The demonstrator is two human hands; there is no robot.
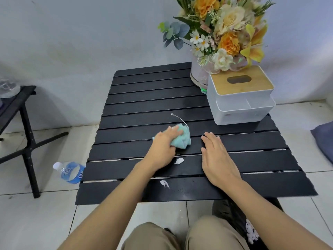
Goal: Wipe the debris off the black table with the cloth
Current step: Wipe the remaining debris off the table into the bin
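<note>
A low black slatted table (pixel 140 98) fills the middle of the head view. My left hand (pixel 163 147) grips a bunched teal cloth (pixel 183 138) with a thin white loop, pressed on the slats near the table's middle. My right hand (pixel 218 157) lies flat on the table to the right of the cloth, fingers straight. A white scrap of debris (pixel 179 161) lies between my hands, just below the cloth. A second white scrap (pixel 164 183) sits on the nearest slat by my left forearm.
A white tissue box with a wooden lid (pixel 239 98) and a vase of flowers (pixel 221 33) stand at the table's back right. A water bottle (pixel 70 171) lies on the tiled floor at left, next to a black stand (pixel 27 139).
</note>
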